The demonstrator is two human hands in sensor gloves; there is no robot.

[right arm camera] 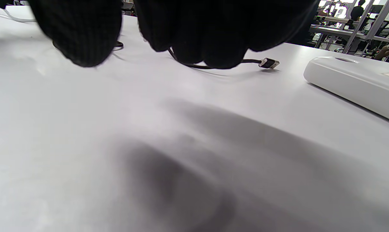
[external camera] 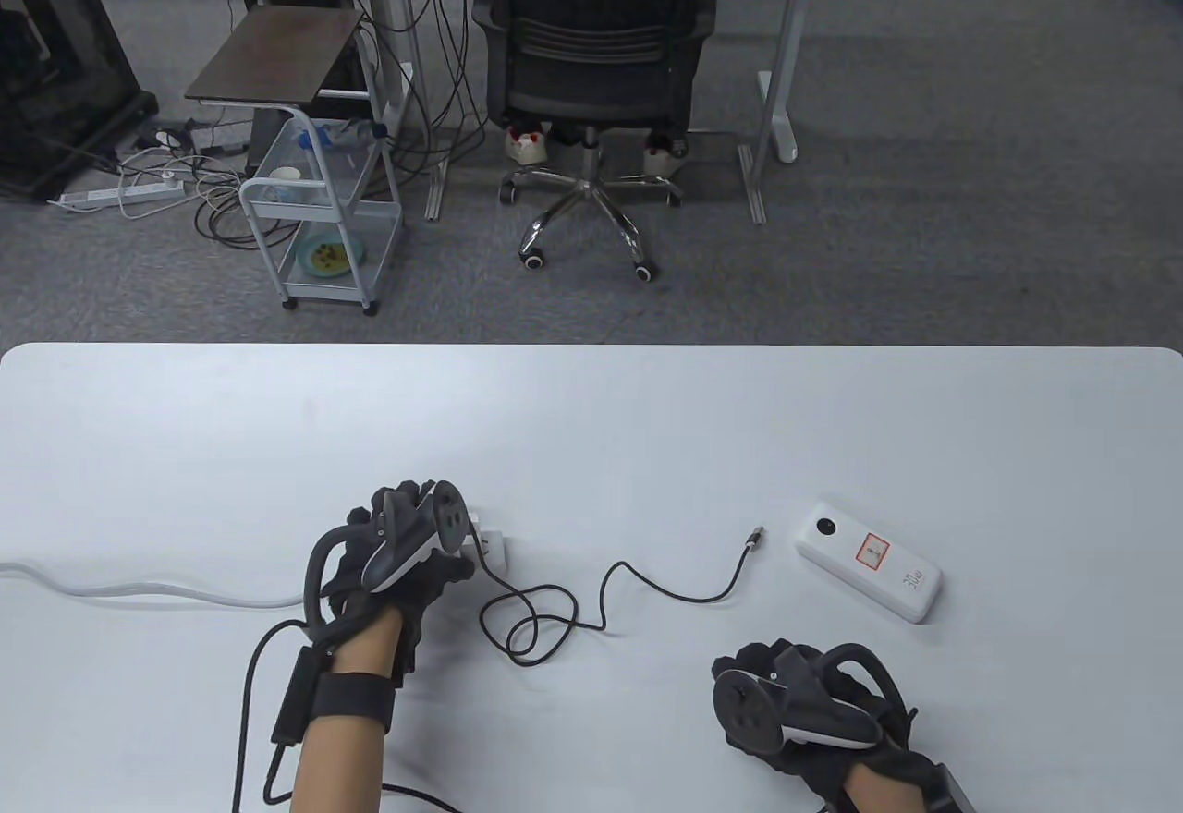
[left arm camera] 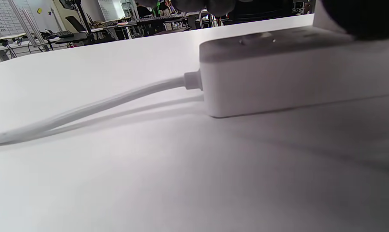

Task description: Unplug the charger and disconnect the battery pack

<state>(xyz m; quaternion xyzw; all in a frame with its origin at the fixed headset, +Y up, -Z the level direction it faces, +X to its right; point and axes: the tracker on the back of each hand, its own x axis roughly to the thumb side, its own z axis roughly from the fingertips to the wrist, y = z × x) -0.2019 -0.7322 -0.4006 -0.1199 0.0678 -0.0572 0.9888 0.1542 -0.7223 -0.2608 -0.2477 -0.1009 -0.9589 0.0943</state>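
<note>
Left hand [external camera: 397,564] sits on the power strip [left arm camera: 294,74], fingers over the charger [external camera: 488,550], though I can't tell if it's actually gripping. Cable [external camera: 601,596] lies loose with its plug [external camera: 756,536] just left of the battery pack [external camera: 869,561], unconnected. Right hand [external camera: 804,711] is near the front edge, fingers curled together, holding nothing.

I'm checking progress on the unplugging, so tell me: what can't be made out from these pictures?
- Charger: in the table view the left hand covers the power strip; plugged or not is unclear.
- Left wrist view: strip top is blurred, cut off right.
- Battery pack label: too small.
- Right hand: fingers are only dark blurs in its wrist view.
</note>
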